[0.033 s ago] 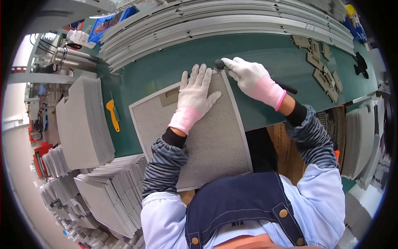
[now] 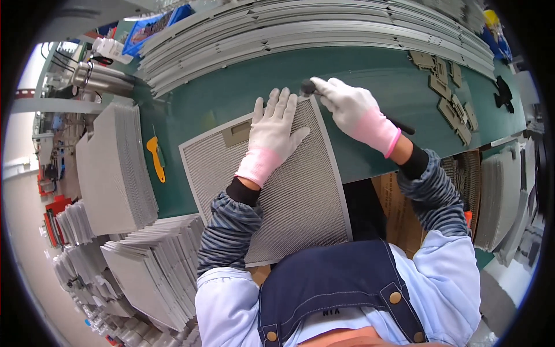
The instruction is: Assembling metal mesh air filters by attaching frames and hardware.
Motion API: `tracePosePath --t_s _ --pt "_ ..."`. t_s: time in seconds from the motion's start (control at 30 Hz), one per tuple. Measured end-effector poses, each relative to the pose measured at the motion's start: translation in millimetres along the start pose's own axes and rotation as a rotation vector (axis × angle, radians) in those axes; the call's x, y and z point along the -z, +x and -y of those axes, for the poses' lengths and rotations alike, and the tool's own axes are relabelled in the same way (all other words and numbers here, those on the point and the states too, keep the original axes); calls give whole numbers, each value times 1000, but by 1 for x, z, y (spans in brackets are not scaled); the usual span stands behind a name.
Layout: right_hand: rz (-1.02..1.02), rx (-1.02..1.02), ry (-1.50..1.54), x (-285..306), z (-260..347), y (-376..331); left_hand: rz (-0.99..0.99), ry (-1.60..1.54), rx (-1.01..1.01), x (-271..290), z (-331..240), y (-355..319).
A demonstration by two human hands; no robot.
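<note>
Mesh panel (image 2: pixel 300 202) on green bench (image 2: pixel 358 72), left hand (image 2: pixel 270 134) spread flat on it, right hand (image 2: pixel 354 109) closed around black mallet (image 2: pixel 307 87), metal strips (image 2: pixel 300 33) far, stacked panels (image 2: pixel 110 173) left

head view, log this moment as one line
left hand: flat on mesh panel | right hand: holding black-headed mallet | mallet head: at panel's far right corner

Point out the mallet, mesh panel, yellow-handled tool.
mallet (image 2: pixel 308 87): head camera, on its black striking end
mesh panel (image 2: pixel 302 194): head camera, on bare mesh
yellow-handled tool (image 2: pixel 155 159): head camera, on the handle
</note>
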State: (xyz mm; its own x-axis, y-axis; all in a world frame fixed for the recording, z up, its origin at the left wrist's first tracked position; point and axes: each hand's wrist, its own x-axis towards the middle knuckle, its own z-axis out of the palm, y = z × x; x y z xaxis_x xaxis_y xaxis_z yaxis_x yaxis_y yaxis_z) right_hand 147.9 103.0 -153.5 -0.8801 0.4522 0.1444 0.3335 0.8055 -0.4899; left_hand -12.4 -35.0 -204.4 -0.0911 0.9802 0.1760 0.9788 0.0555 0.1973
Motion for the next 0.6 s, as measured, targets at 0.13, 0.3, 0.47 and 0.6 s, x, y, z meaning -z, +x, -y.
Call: tracePosePath --t_s 0.13,0.3,0.47,0.6 --pt "-47 -2 -178 -6 0 4 -22 -20 14 0 0 -2" --pt "57 -14 -267 -7 6 12 -47 -55 -19 3 6 -8" --pt "72 -46 -201 3 -32 5 -224 -183 126 63 23 -53" --pt "-234 -20 -272 23 -50 3 19 -38 960 121 56 -198"
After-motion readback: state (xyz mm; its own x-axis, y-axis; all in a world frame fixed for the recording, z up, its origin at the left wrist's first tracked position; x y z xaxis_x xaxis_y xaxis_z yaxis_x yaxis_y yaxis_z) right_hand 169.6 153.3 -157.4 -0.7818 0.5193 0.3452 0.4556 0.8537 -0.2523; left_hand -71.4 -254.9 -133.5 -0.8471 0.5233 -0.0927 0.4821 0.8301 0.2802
